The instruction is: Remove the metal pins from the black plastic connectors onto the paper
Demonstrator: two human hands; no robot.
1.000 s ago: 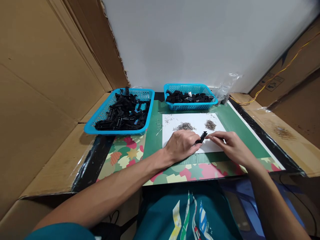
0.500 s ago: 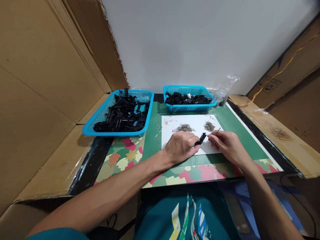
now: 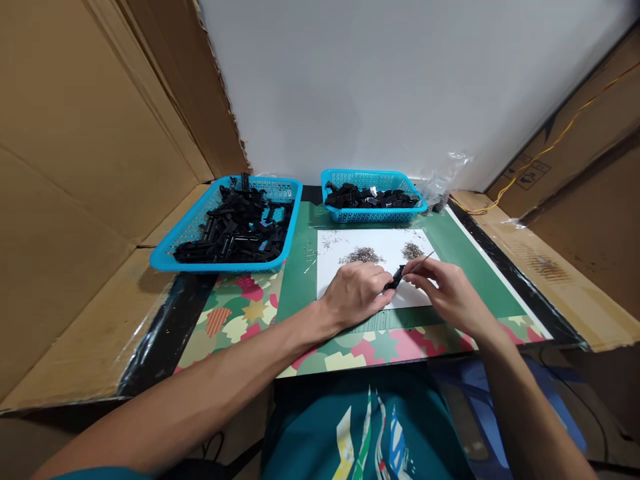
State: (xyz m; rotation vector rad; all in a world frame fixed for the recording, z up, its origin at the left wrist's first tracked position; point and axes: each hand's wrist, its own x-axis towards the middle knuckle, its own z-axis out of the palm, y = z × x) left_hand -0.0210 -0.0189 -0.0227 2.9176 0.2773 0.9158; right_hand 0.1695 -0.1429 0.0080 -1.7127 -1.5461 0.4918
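Note:
My left hand is closed around a small black plastic part and rests on a white sheet of paper. One end of the part sticks out past the fingertips toward the right. My right hand pinches a thin stick-like tool, whose upper end shows above the fingers. Its fingertips meet the free end of the part; the exact contact is too small to see. Just behind the hands lie two piles of tiny metal pieces, a wider left pile and a smaller right pile.
A large blue basket of black plastic parts stands at the left, and a smaller blue basket of black parts at the back. Beside the latter lies a clear plastic bag. Cardboard walls rise at both sides.
My right hand has moved left, bringing its fingertips and the tool to the end of the black part. My left hand keeps its hold. The whole view has shifted slightly.

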